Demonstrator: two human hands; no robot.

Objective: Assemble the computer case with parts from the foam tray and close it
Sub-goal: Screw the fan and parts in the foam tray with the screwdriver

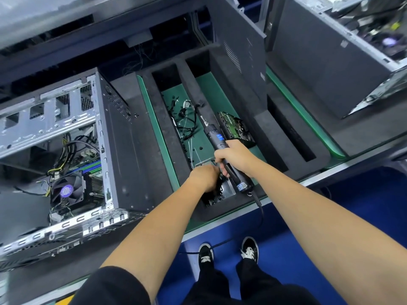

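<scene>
Workshop setting: a green-topped table [154, 111] crosses the centre of the frame, blue floor along the lower edge. On it, centre frame, sits the black foam tray [167, 133], cut into long compartments. The computer case [72, 150] lies at left of frame with its side open, fan and motherboard exposed; it is just beside the tray, presumably kept close so parts transfer with a short reach. A dark side panel [242, 51] stands upright at upper centre, off the case, so closing is judged still outstanding.

Left hand [206, 178]: reaching into the near end of the middle compartment, knuckles up, fingers curled down among small dark parts. Whether it has hold of anything cannot be determined; the fingertips are hidden.

Right hand [234, 157]: clenched round the body of an electric screwdriver [222, 148], forearm extended from lower right. The tool is held tilted over the tray, bit toward upper left, cable trailing to the floor; judged kept ready while fasteners are collected.

Loose cables [187, 119] and a circuit board [233, 126] remain in the compartments beyond.
</scene>
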